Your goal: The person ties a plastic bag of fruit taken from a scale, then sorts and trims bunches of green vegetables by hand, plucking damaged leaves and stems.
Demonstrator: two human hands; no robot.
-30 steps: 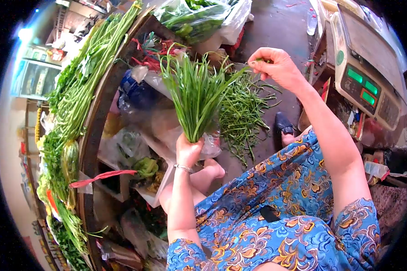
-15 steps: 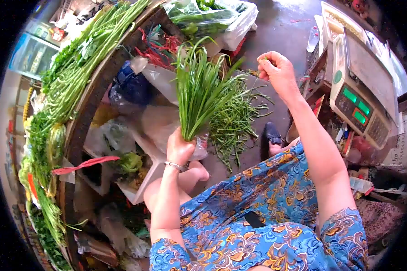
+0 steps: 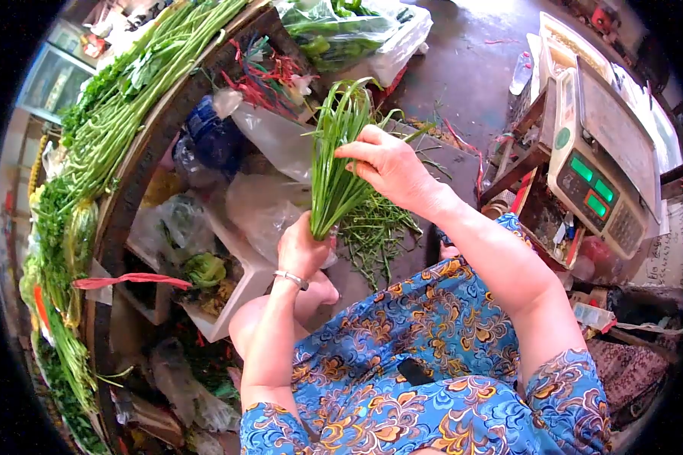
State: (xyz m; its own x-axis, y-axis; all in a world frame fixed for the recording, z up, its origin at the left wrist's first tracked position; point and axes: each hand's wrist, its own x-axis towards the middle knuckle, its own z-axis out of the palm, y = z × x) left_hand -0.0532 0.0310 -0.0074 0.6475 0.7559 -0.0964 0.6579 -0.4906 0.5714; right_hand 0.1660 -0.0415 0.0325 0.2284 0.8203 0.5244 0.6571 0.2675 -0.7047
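Observation:
My left hand (image 3: pixel 305 249) is wrapped around the lower end of a bunch of garlic chives (image 3: pixel 328 171), whose long green leaves point up and away from me. My right hand (image 3: pixel 393 165) is at the right side of the bunch, with thumb and fingers bent together against the leaves. What exactly lies between those fingertips is partly hidden. Below the bunch, loose green stalks (image 3: pixel 376 235) lie scattered in a pile on the floor, partly covered by my right hand and the leaves.
A digital scale (image 3: pixel 609 163) with green lit numbers stands at the right. Long-stemmed greens (image 3: pixel 121 144) line the curved shelf at the left. A white foam box (image 3: pixel 239 299), a red ribbon (image 3: pixel 133 283) and a plastic bag of green vegetables (image 3: pixel 395 38) are around me.
My right hand has moved left and down from beside the bunch to its leaves. The bunch stays in my left hand, its leaves now more gathered and upright.

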